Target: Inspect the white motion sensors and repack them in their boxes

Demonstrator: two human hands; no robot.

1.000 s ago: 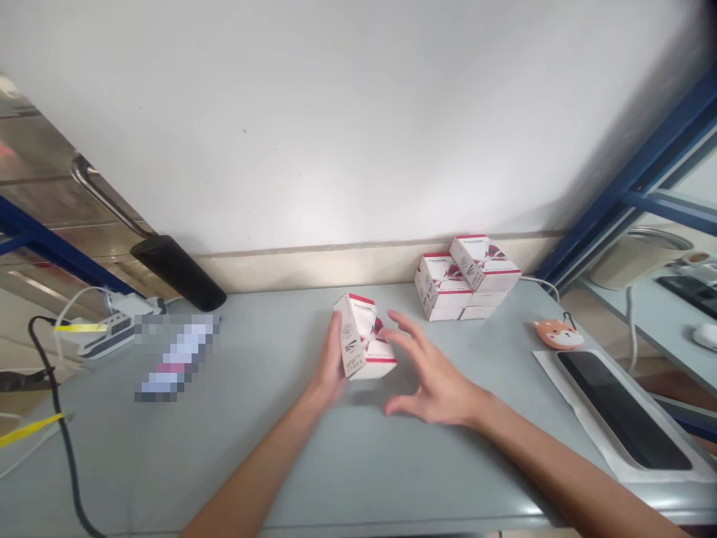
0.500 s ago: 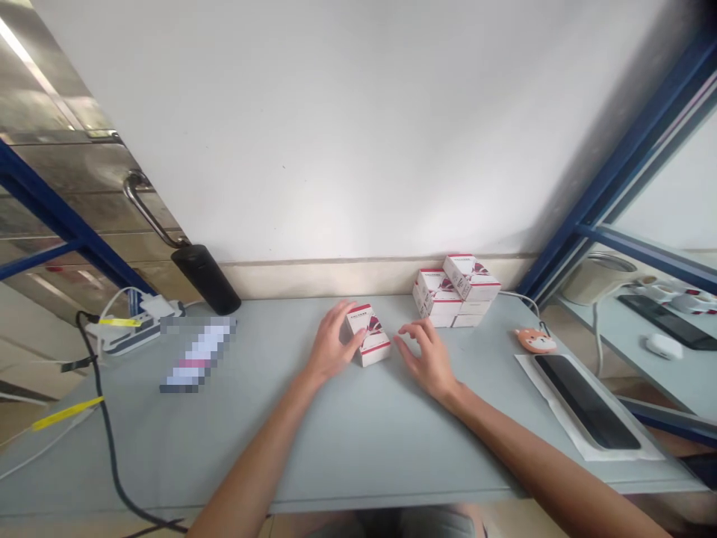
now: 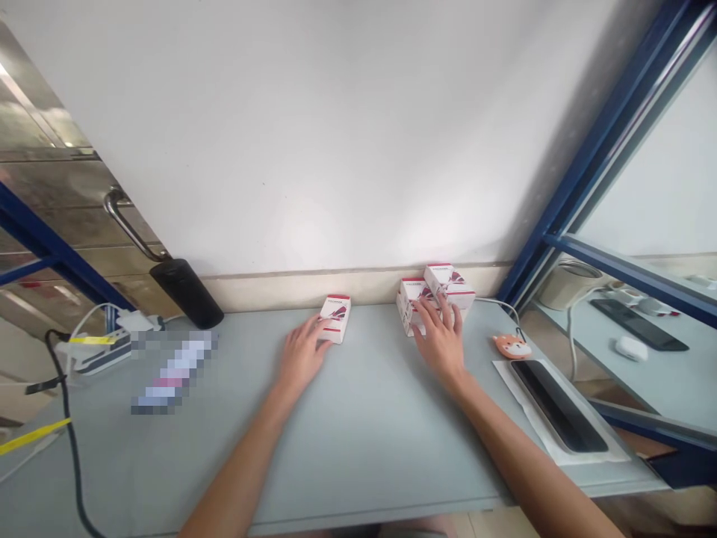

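A small white carton with red edges (image 3: 334,320) lies on the table toward the wall. My left hand (image 3: 304,353) grips its near left part, fingers along the left side and thumb at the near end. To the right, similar white-and-red cartons (image 3: 413,286) are piled in a stack against the wall. In front of that stack is my right hand (image 3: 440,340), its fingers spread over the front of the cartons. The hand partly hides the lower boxes.
On the left are a black cylinder (image 3: 187,293), a blurred-out phone-like object (image 3: 173,377), a power strip (image 3: 106,351) and cables. An orange animal-face case (image 3: 512,346) and a dark phone (image 3: 560,407) on a white sheet lie at right. Blue metal frames (image 3: 571,179) flank the table.
My left hand has moved the carton left and farther toward the wall. My right hand has gone from beside that carton forward to the stack. The camera view has shifted slightly.
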